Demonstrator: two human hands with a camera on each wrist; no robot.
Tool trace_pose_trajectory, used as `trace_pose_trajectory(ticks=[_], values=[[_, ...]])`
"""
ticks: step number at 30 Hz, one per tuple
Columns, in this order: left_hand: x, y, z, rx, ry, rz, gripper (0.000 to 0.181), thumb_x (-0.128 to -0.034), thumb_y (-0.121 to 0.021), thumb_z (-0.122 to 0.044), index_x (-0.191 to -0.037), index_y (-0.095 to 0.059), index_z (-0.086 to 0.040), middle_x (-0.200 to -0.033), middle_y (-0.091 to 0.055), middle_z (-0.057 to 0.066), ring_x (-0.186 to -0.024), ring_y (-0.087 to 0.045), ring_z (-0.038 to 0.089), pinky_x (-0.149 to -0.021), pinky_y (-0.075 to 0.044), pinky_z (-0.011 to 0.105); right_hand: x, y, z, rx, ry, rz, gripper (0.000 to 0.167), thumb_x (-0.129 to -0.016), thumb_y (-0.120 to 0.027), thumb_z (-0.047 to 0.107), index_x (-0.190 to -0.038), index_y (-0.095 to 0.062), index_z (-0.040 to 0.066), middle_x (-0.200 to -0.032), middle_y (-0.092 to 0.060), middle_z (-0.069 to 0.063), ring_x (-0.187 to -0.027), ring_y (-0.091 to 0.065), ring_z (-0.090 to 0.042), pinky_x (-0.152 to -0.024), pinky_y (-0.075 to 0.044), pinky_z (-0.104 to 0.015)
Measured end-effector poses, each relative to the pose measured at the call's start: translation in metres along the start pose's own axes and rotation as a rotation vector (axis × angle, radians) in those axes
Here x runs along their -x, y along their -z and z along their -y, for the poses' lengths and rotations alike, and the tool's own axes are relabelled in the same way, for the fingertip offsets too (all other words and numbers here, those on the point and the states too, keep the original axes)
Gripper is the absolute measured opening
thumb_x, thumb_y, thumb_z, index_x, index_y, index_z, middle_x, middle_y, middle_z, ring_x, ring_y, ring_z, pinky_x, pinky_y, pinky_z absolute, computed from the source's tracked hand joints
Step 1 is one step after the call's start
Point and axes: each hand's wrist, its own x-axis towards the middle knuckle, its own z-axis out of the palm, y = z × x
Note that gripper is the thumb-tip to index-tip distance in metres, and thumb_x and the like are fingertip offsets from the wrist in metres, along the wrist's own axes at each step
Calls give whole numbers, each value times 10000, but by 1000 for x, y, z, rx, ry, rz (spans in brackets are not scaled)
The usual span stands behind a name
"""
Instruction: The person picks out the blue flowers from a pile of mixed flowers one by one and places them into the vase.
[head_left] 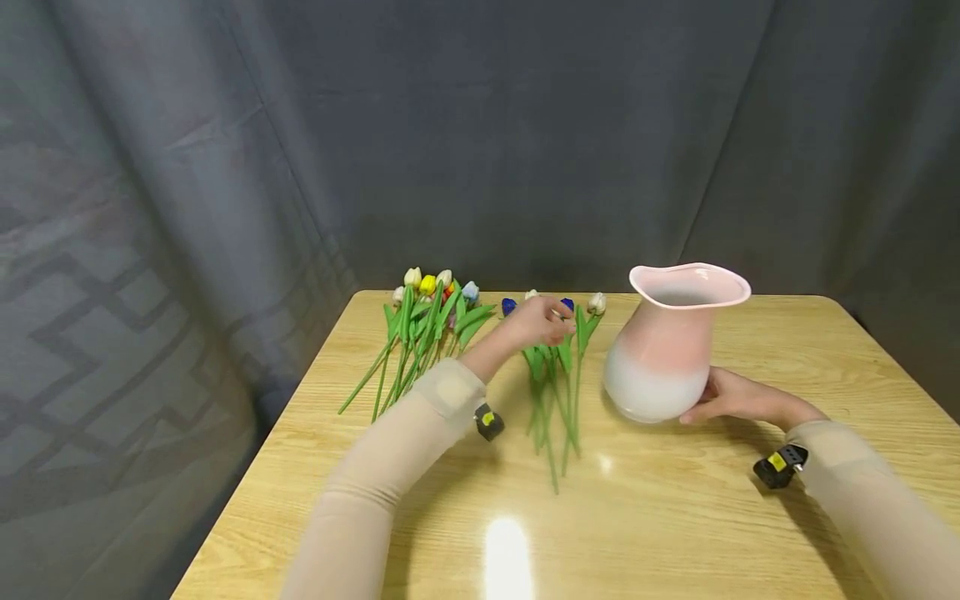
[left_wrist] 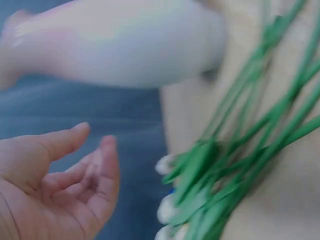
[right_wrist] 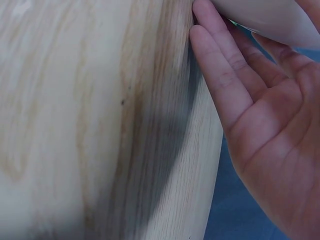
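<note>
A pink-and-white vase [head_left: 660,358] with a wavy rim stands on the right half of the table. My right hand [head_left: 738,396] holds it low on the right side, thumb in front and fingers around the base; in the right wrist view, fingers [right_wrist: 225,85] reach along the tabletop beside the vase [right_wrist: 275,20]. Over a small group of tulips [head_left: 555,375] with white and blue heads, my left hand [head_left: 543,321] hovers with loosely bent fingers and nothing in them. Green stems [left_wrist: 265,130] lie beside that hand in the left wrist view, apart from its fingers.
A larger pile of tulips [head_left: 431,325] with white, yellow, red and pale blue heads lies at the back left of the wooden table [head_left: 600,533]. Grey curtains [head_left: 525,150] hang behind the table's far edge and on the left.
</note>
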Motion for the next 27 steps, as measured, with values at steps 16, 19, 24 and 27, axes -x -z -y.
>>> trace_pose_trajectory(ticks=[16,19,24,27], values=[[-30,-93,25,-696,45,-86,226,-951,-617,-269,-799,-636,-103,-751,-651,3,-596,-584,115,-534,-485,200,2,1,-4,-33,24,6,685,-830,-743,69,-1359,-339,-92,-1225,-575,19,-1055,-587,23,-871,-508,-204],[-32,-95,26,-813,15,-107,144,-947,-610,-242,-906,-648,-109,-836,-665,2,-692,-606,120,-581,-498,205,1,1,-3,-38,18,18,698,-832,-742,77,-1367,-328,-96,-1242,-570,-20,-1061,-589,21,-876,-508,-205],[-35,-92,30,-666,5,-157,110,-909,-596,-93,-809,-637,-75,-727,-647,17,-569,-572,114,-479,-462,187,0,0,-2,-36,3,23,697,-834,-743,90,-1372,-335,-83,-1240,-564,-23,-1058,-588,27,-872,-510,-208],[-36,-85,30,-527,-12,-216,253,-911,-599,-83,-658,-589,-83,-604,-608,12,-443,-511,90,-410,-420,172,0,0,-2,-34,13,23,699,-833,-742,83,-1376,-332,-79,-1229,-564,44,-1062,-583,32,-872,-509,-209]])
